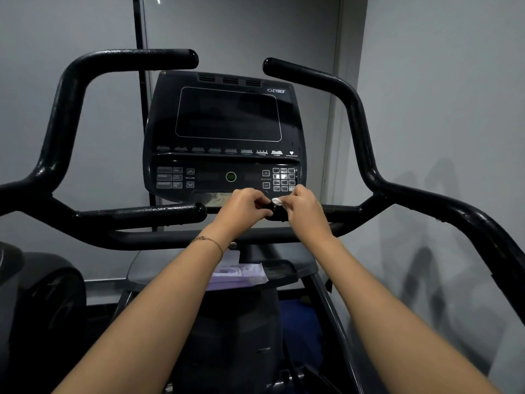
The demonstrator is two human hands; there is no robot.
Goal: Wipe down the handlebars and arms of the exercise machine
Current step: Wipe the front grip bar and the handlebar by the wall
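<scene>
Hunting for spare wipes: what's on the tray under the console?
A pale purple packet lies on the tray; the left forearm covers its left end, so anything beyond there is hidden.

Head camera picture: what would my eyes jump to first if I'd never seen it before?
Probably the two hands meeting in the middle: the right hand pinches a small white wipe while the left hand holds the end of a short black handlebar. Right above them sits the big dark console, and tall curved black handlebars sweep up on both sides.
</scene>
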